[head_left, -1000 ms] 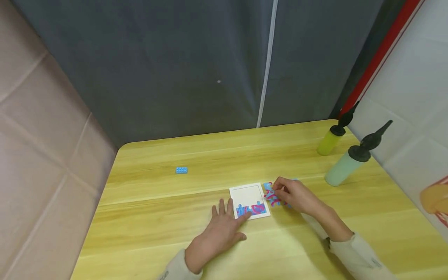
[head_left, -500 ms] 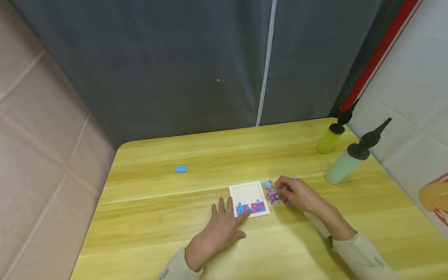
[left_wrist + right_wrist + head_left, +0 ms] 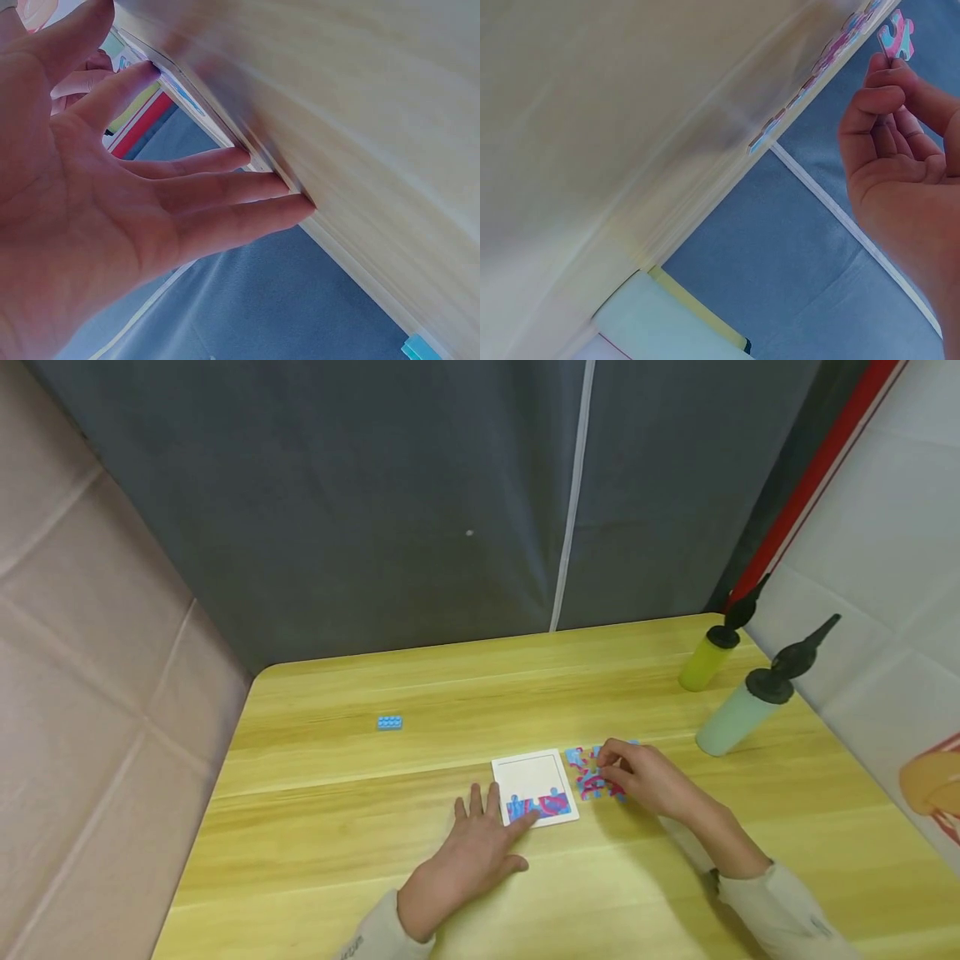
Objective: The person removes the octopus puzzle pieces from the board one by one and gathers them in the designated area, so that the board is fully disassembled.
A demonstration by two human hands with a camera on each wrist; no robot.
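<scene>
A small blue brick lies alone toward the table's far left — two pump bottles, yellow and pale green, lean (black-topped) at right.

A pink-and-blue puzzle piece stands upright, pinched at its lower edge in the right hand's grip. Just beneath that grip, loose pieces of the same colours lie scattered flat. Beside them, under the left hand's fingertips, sits the white puzzle tray, its near row filled.
</scene>
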